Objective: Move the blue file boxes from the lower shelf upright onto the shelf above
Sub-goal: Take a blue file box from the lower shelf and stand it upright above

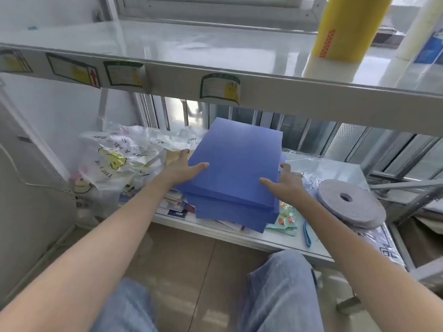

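Your left hand (183, 167) at 9 o'clock, right hand (285, 182) at 3 o'clock, both clasping top flat blue plastic file box (236, 164) on stack.

A stack of blue plastic file boxes (235, 173) is lying flat on the white metal lower shelf (299, 245), its top box sitting between the two hands. The left hand (184, 167) is pressing the box's left edge, the right hand (286, 182) its right edge, thumbs lying on top. Left of the grip, a crumpled clear plastic bag printed with smiley faces (115, 161) is resting. Right of the grip, a flat grey roll of tape (350, 203) is lying. Just below the right hand, a small green snack packet (286, 220) is sitting beside the stack. Above the grip, the grey metal upper shelf (215, 51) is carrying a tall yellow roll (347, 27) towards the right.
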